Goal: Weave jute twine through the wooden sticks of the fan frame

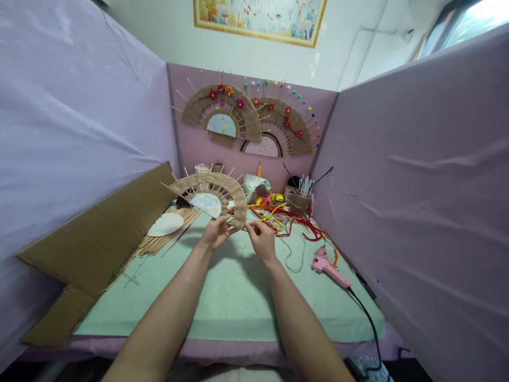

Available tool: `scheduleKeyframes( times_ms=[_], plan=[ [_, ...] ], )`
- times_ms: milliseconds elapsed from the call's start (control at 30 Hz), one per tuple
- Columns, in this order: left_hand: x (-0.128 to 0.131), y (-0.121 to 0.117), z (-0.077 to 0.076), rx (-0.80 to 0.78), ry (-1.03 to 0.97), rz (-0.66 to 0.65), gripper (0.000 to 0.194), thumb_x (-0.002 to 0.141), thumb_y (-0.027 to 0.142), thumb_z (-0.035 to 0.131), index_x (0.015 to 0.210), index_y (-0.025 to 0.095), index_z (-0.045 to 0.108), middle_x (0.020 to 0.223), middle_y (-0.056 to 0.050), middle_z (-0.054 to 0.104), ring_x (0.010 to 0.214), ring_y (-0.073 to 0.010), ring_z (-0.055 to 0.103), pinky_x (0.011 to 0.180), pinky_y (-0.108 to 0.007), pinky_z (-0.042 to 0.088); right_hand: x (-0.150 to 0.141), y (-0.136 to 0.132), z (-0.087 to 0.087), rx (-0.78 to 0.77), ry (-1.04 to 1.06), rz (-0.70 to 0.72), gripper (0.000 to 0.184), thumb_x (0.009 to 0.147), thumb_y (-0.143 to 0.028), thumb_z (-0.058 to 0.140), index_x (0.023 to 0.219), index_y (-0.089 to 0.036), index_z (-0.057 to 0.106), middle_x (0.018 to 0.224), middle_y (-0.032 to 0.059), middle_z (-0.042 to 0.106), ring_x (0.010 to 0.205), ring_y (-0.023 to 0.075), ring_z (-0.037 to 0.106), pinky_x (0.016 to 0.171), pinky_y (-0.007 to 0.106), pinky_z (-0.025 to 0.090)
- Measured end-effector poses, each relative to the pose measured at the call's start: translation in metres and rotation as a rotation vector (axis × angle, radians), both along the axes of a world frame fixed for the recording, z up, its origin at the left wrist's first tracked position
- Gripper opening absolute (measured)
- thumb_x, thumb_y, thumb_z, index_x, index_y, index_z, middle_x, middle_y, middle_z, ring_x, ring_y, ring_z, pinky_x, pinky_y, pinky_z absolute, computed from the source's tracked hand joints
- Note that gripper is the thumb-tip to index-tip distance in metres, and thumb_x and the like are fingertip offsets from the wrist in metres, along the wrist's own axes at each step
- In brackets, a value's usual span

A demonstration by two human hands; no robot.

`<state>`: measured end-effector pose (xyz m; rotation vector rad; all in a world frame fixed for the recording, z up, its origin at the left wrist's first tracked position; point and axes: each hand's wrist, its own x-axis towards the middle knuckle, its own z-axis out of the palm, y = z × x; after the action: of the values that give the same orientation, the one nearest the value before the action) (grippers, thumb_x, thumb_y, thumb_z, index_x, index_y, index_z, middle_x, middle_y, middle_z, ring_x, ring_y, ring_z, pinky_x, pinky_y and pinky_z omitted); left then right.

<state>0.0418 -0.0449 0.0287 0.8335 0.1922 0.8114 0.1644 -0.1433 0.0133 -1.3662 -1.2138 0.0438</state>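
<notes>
A half-round fan of woven twine on thin sticks (217, 181) is held up over the table, tilted down to the right. At its inner centre sits a pale blue flowered half-disc (207, 203). My left hand (217, 232) is closed on the fan's lower edge, near the half-disc. My right hand (261, 239) pinches at the lower right end of the woven band, fingertips together; whether a loose strand of twine is between them is too small to make out.
A pink glue gun (329, 269) with a black cord lies at right. Red and yellow pipe cleaners (308, 225) are heaped behind my right hand. Thin sticks (159, 239) and a white oval (165, 224) lie left, beside a cardboard panel (99, 228). Decorated fans (292, 119) hang behind.
</notes>
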Motion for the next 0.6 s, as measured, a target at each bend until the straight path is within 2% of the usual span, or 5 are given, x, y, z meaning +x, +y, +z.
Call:
scheduleKeyframes(
  times_ms=[200,333,467,600],
  plan=[
    [0.0023,-0.0012,-0.0028,0.008,0.017,0.015,0.040,0.075,0.007,0.057,0.114,0.018,0.059,0.092,-0.005,0.072,0.082,-0.0180,0.067,0.085,-0.041,0.051,-0.0001,0.0013,-0.0023,0.014,-0.051,-0.046,0.027,0.081,-0.039,0.054,0.070,-0.017,0.066,0.060,0.0004,0.059,0.054,0.0116,0.045,0.056,0.024,0.035],
    [0.0007,-0.0018,-0.0026,0.017,0.016,-0.063,0.044,0.077,0.009,0.057,0.120,0.019,0.055,0.096,-0.006,0.071,0.088,-0.0204,0.067,0.088,-0.047,0.049,0.0007,0.0019,-0.0029,0.006,-0.047,-0.063,0.027,0.081,-0.038,0.054,0.069,-0.017,0.066,0.059,-0.0002,0.058,0.054,0.0113,0.045,0.055,0.024,0.035],
    [-0.0017,0.0004,-0.0037,0.038,0.037,-0.148,0.034,0.080,0.014,0.055,0.114,0.014,0.058,0.096,-0.010,0.072,0.094,-0.0249,0.066,0.091,-0.051,0.045,0.0015,0.0023,-0.0024,-0.008,0.001,-0.063,0.027,0.080,-0.038,0.056,0.067,-0.017,0.065,0.056,-0.0012,0.054,0.053,0.0111,0.043,0.054,0.023,0.033],
    [-0.0039,0.0041,-0.0041,0.054,0.050,-0.150,0.029,0.082,0.015,0.054,0.110,0.012,0.060,0.096,-0.012,0.071,0.095,-0.0265,0.066,0.090,-0.051,0.046,0.0027,0.0020,-0.0008,-0.026,0.082,-0.047,0.028,0.077,-0.041,0.058,0.066,-0.016,0.065,0.053,-0.0021,0.050,0.053,0.0106,0.040,0.052,0.023,0.032]
  ],
)
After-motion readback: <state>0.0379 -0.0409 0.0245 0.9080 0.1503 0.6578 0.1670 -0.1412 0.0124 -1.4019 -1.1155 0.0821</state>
